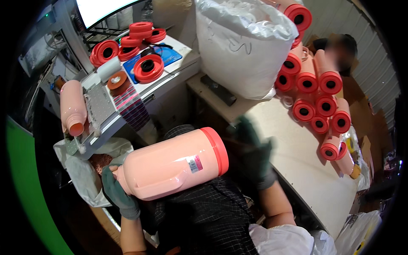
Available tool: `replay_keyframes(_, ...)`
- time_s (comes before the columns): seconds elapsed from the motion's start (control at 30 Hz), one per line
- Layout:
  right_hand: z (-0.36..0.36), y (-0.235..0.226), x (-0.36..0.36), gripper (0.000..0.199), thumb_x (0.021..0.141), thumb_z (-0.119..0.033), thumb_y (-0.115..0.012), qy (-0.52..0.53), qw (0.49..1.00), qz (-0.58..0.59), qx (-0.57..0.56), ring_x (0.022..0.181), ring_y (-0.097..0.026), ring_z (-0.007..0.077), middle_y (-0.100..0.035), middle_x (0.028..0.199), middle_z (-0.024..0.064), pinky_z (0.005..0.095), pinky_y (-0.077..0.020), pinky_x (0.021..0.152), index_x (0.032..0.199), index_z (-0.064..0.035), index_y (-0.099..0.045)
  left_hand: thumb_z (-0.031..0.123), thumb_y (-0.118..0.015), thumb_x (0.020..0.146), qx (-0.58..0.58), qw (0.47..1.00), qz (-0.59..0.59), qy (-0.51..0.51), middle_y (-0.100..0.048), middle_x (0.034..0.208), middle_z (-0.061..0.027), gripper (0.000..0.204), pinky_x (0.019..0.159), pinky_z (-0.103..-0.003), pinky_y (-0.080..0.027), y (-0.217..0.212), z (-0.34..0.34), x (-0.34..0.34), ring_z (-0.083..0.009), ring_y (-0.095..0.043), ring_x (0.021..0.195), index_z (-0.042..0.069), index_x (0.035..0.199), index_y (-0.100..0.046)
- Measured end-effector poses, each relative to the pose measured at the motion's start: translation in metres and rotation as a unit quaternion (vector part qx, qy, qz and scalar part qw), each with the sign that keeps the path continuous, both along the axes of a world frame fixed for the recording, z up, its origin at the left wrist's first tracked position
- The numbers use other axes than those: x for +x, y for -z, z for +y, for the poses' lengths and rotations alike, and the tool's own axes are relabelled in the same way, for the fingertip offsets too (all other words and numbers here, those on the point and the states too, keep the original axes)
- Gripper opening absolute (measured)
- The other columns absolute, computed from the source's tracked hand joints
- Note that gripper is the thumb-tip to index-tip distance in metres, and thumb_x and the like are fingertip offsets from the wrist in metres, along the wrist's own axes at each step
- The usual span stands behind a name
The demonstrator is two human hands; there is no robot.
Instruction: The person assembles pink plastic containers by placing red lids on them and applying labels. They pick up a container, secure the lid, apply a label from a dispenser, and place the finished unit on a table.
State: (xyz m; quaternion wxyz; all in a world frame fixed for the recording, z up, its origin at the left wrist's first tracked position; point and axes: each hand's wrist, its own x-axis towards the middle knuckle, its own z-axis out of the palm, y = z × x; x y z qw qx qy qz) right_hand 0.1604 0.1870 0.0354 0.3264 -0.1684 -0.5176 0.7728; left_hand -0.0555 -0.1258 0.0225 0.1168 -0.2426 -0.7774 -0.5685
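Across my lap lies a pink thermos jug casing (165,165), on its side, with a moulded handle along its near face. Its red base ring (216,152) points right, and a pink and white barcode label sits near that end. My left hand (117,191), in a grey-green glove, is closed round the narrow neck at the left end. To the right of the base, apart from the casing, my right hand (254,153) is in a dark green glove. It is smeared by motion, so its fingers do not show clearly.
Several pink casings with red bases (307,82) are stacked on the pale table (306,165) at right, beside a large white sack (242,46). Red rings (148,68) cover the left workbench. Another casing (73,104) stands left, above a white bag (80,170). A person (340,49) is behind the stack.
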Motion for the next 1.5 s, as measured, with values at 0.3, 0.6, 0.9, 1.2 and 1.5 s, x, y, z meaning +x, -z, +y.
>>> replay_keyframes(0.3, -0.029, -0.02, -0.012, 0.128, 0.088, -0.097, -0.016, -0.042, 0.977, -0.047, 0.205, 0.164, -0.013, 0.0312, -0.012, 0.177, 0.0181, 0.0444, -0.007, 0.132, 0.169, 0.0019, -0.009, 0.031, -0.046, 0.108, 0.052, 0.998, -0.007, 0.017, -0.065, 0.099, -0.0056, 0.038, 0.091, -0.029, -0.048, 0.021, 0.029, 0.009, -0.0137, -0.06, 0.097, -0.002, 0.112, -0.064)
replay_keyframes(0.6, -0.032, -0.012, -0.023, 0.117, 0.092, -0.092, -0.018, -0.097, 0.97, 0.221, 0.002, 0.162, -0.019, 0.0291, -0.024, 0.175, 0.0144, 0.045, -0.0059, 0.133, 0.168, -0.0027, -0.02, 0.029, -0.046, 0.108, 0.105, 0.987, -0.031, 0.116, -0.065, 0.113, -0.0142, 0.04, 0.089, -0.035, -0.053, 0.016, 0.028, 0.018, -0.0218, -0.064, 0.101, -0.008, 0.117, -0.06)
replay_keyframes(0.9, -0.046, 0.048, 0.015, 0.06, 0.107, -0.03, -0.057, 0.073, 0.97, -0.077, 0.217, 0.141, -0.049, 0.0267, -0.05, 0.155, 0.0187, 0.0404, -0.0371, 0.119, 0.155, 0.0025, -0.043, 0.027, -0.047, 0.106, 0.116, 0.985, -0.111, 0.066, -0.064, 0.116, -0.014, 0.04, 0.096, -0.036, -0.05, 0.023, 0.026, 0.026, -0.0212, -0.062, 0.106, -0.007, 0.123, -0.059)
replay_keyframes(1.2, 0.036, 0.074, 0.079, 0.047, 0.11, -0.03, -0.05, 0.178, 0.983, 0.042, 0.035, 0.131, -0.058, 0.0247, -0.058, 0.147, 0.013, 0.0421, -0.0506, 0.111, 0.149, -0.0027, -0.051, 0.026, -0.077, 0.091, 0.208, 0.938, -0.065, 0.27, -0.048, 0.149, -0.0133, 0.072, 0.105, -0.04, -0.046, -0.005, 0.077, 0.078, -0.0242, -0.055, 0.125, 0.005, 0.152, -0.044)
replay_keyframes(1.5, 0.271, -0.114, 0.098, 0.075, 0.1, -0.042, -0.068, 0.308, 0.895, 0.193, 0.259, 0.149, -0.045, 0.0283, -0.046, 0.163, 0.0128, 0.0501, -0.0376, 0.124, 0.161, -0.01, -0.038, -0.003, -0.061, 0.081, 0.045, 0.949, -0.151, 0.275, -0.048, 0.13, -0.01, 0.055, 0.094, -0.033, -0.05, 0.013, 0.063, 0.066, -0.0172, -0.055, 0.109, 0.001, 0.136, -0.053)
